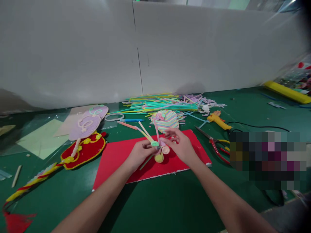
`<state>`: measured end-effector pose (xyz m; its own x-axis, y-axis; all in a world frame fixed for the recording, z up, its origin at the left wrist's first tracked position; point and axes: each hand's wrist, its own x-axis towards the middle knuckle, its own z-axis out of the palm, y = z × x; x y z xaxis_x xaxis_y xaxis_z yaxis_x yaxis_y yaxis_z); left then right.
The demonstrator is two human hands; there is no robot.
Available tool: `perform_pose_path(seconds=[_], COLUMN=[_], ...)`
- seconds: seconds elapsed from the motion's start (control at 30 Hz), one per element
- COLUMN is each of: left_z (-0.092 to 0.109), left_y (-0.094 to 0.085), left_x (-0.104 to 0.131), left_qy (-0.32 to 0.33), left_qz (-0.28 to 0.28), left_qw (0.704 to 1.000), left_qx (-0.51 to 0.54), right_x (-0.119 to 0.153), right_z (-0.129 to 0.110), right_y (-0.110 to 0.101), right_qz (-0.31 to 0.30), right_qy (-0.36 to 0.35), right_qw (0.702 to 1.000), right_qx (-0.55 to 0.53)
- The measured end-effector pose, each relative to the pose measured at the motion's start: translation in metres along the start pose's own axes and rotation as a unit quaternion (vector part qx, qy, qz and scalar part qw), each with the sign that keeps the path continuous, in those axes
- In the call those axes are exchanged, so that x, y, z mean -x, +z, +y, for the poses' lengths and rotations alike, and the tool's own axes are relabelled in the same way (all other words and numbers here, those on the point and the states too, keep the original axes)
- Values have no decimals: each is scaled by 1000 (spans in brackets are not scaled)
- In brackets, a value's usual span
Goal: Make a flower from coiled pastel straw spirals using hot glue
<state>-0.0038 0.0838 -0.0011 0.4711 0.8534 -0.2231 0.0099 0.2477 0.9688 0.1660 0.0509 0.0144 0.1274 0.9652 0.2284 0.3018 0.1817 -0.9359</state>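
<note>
My left hand (141,154) pinches a small flower of coiled pipe cleaners between thumb and fingers, above a red board (116,155). The flower shows a mint coil (155,144), a peach coil (165,149) and a yellow coil (159,158); straight ends stick out of it. At the flower's right side is my right hand (181,144), fingers curved and apart, its thumb by the lilac coil. Whether that thumb touches it, I cannot tell. Just behind the hands lies a round striped pipe-cleaner piece (170,120) with a small pink flower on it.
Loose pipe cleaners (160,105) are heaped by the wall. Scissors (215,145) and a yellow glue gun (218,121) with a cord lie right. To the left are a red fan (85,150) with yellow trim, a lilac fan-shaped piece (88,121) and a blue pen (132,120).
</note>
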Motion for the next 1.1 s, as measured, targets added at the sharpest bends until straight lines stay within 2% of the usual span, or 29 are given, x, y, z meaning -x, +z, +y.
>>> perform_pose_path(seconds=[0.1, 0.17, 0.4, 0.57, 0.8, 1.1], left_z=[-2, -2, 0, 5, 2, 9], left_y=[0, 1, 3, 4, 8, 12], left_x=[-1, -1, -1, 0, -1, 2], left_qy=[27, 37, 22, 14, 81, 69], left_qz=[25, 39, 43, 53, 123, 130], left_qw=[999, 998, 997, 997, 989, 989], left_qx=[32, 40, 59, 57, 22, 8], right_x=[0, 0, 1, 0, -1, 0], right_z=[8, 11, 11, 16, 18, 15], right_y=[1, 2, 3, 6, 10, 10], right_qz=[-120, -150, -147, -118, -108, -112], right_qy=[80, 84, 87, 86, 84, 72], right_qw=[989, 983, 982, 985, 980, 985], right_qx=[-40, -65, -86, -90, -147, -113])
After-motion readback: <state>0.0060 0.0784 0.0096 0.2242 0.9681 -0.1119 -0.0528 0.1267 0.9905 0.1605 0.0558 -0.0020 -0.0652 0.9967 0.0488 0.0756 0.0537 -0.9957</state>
